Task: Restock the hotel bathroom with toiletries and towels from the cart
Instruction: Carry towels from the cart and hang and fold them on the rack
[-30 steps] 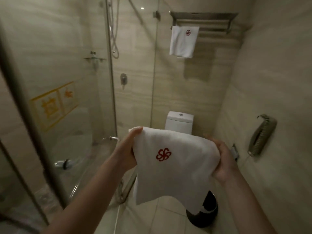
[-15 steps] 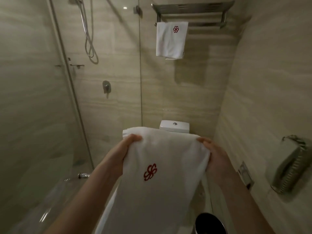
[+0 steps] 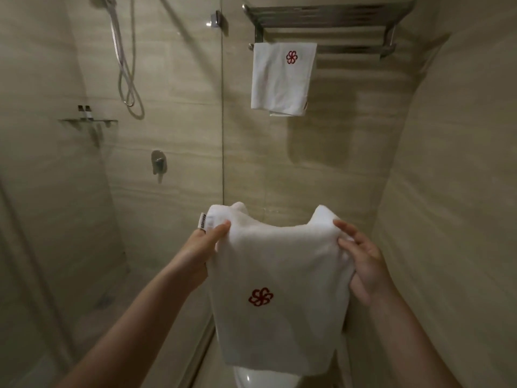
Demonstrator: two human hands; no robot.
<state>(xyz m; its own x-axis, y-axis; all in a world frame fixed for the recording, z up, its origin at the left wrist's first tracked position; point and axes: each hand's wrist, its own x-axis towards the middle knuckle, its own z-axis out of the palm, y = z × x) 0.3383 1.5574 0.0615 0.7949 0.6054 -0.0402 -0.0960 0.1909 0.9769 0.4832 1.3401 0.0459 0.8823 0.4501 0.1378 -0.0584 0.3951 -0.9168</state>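
The held towel (image 3: pixel 277 289) covers nearly all of the toilet (image 3: pixel 251 378) at bottom centre; only a sliver of white shows below its hem. The left hand (image 3: pixel 201 253) pinches the towel's upper left corner, fingers tucked behind the cloth (just the thumb (image 3: pixel 221 230) shows). Print on the small label (image 3: pixel 205 221) beside that thumb is too small to read. At upper left the shower head (image 3: pixel 104 0) is cut by the top edge, and the two bottles (image 3: pixel 84 112) are too small to identify. Both forearms (image 3: pixel 134 331) run off the lower edge.

White logo towel (image 3: pixel 277 275), hanging, held up
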